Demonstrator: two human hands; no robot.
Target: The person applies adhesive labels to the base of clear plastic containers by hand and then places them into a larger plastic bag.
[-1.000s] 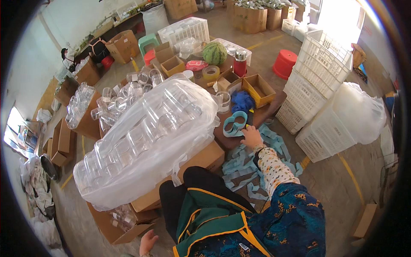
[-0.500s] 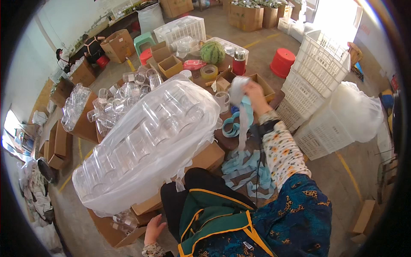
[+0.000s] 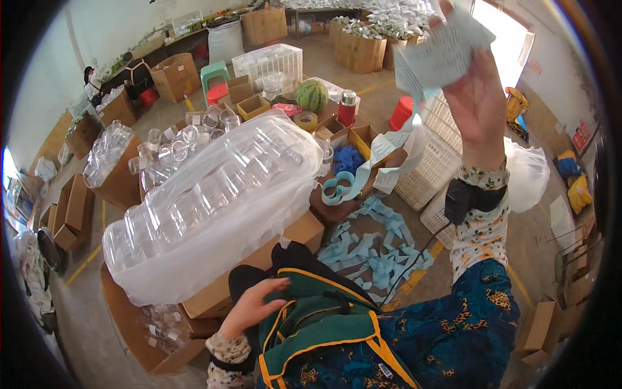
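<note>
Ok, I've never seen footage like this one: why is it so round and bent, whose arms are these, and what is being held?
The picture comes from a wide fisheye camera worn on a person's head, looking down, so straight edges curve near the rim. There is no machine; the arms belong to the wearer. The right hand is raised high and grips a pale blue-white paper strip that trails down to a roll on a low brown table. The left hand rests open at the lap, on a green apron. In front lies a big clear bag of plastic jars on a cardboard box. Loose strips litter the floor; a watermelon sits behind.
</note>
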